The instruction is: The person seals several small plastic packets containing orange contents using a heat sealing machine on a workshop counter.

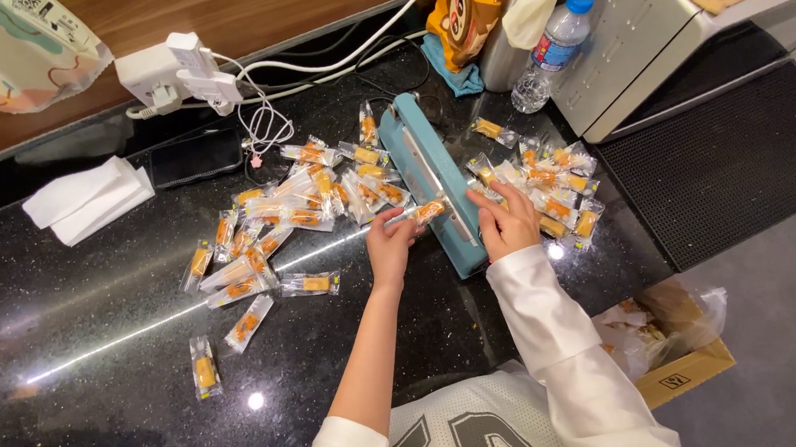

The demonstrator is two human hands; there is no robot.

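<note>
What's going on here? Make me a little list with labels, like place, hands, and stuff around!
place: black speckled countertop seen from above
machine: blue heat sealer, lying between the two hands
left hand: pinches a small clear snack packet laid across the sealer
right hand: rests on the sealer's right side
left pile: many packets with orange snacks inside
right pile: more packets
behind: power strip, black phone, water bottle
floor: open cardboard box
</note>
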